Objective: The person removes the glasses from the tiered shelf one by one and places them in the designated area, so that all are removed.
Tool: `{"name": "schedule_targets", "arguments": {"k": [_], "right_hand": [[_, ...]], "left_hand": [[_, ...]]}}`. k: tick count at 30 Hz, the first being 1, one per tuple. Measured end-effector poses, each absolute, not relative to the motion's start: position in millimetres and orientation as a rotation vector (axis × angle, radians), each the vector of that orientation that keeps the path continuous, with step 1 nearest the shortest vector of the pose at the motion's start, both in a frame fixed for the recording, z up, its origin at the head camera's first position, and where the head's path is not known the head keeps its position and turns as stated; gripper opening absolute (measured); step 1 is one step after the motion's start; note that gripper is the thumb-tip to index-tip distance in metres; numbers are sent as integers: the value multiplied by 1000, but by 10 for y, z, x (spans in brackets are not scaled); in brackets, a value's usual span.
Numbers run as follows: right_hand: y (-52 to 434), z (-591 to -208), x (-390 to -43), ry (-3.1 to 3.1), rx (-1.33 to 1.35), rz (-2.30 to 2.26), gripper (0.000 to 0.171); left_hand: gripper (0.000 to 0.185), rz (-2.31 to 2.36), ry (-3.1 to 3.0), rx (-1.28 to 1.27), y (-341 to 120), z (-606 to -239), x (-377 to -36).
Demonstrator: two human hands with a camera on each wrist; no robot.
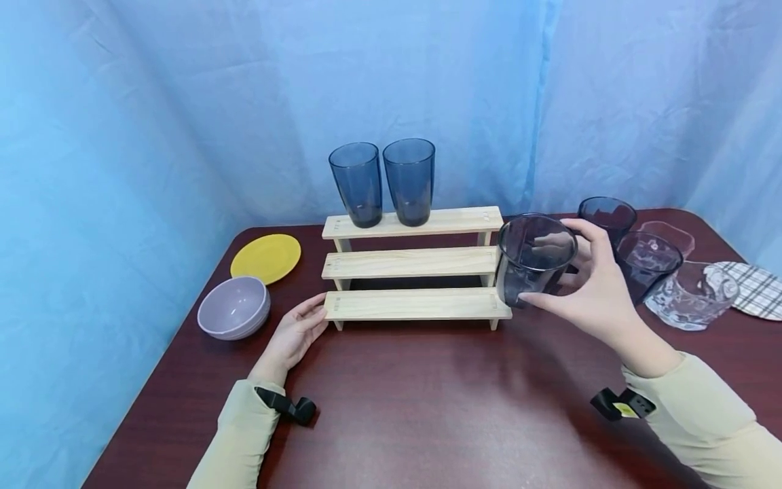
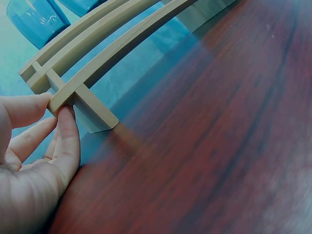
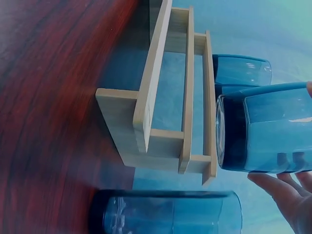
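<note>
A three-step wooden rack [image 1: 415, 304] stands mid-table. My left hand [image 1: 298, 334] pinches the left end of its lowest step, thumb above and fingers beneath, as the left wrist view [image 2: 39, 146] also shows. In my right hand [image 1: 601, 292] is a dark blue-grey glass tumbler [image 1: 530, 255], gripped round its side and held upright above the table by the rack's right end. Two matching tumblers, a left one [image 1: 359, 187] and a right one [image 1: 411, 183], stand side by side on the top step's left half.
On the right are two more dark tumblers [image 1: 649, 261], clear glassware [image 1: 693, 299] and a checked round mat [image 1: 760, 288]. A yellow plate [image 1: 266, 258] and a lilac bowl [image 1: 235, 307] sit at the left. Blue curtains [image 1: 464, 81] hang behind the table.
</note>
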State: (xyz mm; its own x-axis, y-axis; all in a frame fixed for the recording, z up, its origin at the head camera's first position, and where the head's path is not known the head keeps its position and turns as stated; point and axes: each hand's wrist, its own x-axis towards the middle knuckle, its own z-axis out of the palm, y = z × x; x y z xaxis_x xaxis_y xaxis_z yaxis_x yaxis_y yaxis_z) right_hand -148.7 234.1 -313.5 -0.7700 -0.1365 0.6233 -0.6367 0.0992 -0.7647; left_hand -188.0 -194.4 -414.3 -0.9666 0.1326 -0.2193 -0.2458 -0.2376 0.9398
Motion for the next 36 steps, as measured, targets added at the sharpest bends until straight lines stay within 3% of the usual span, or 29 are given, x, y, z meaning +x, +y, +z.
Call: {"name": "schedule_targets", "arguments": {"k": [8, 22, 26, 36], "right_hand": [[2574, -3221, -1374, -1951, 865, 1734, 110], [3217, -3337, -1030, -2377, 582, 1139, 125], [3433, -3410, -934, -2471, 469, 1106, 124], [3872, -3656, -830, -2439, 508, 1163, 128]], "left_hand": [[52, 2291, 1783, -149, -1929, -4164, -1895], [52, 2275, 1786, -149, -1884, -4177, -1907], [53, 2274, 1782, -145, -1875, -4161, -1909], [53, 2275, 1771, -132, -1870, -4133, -1925]]}}
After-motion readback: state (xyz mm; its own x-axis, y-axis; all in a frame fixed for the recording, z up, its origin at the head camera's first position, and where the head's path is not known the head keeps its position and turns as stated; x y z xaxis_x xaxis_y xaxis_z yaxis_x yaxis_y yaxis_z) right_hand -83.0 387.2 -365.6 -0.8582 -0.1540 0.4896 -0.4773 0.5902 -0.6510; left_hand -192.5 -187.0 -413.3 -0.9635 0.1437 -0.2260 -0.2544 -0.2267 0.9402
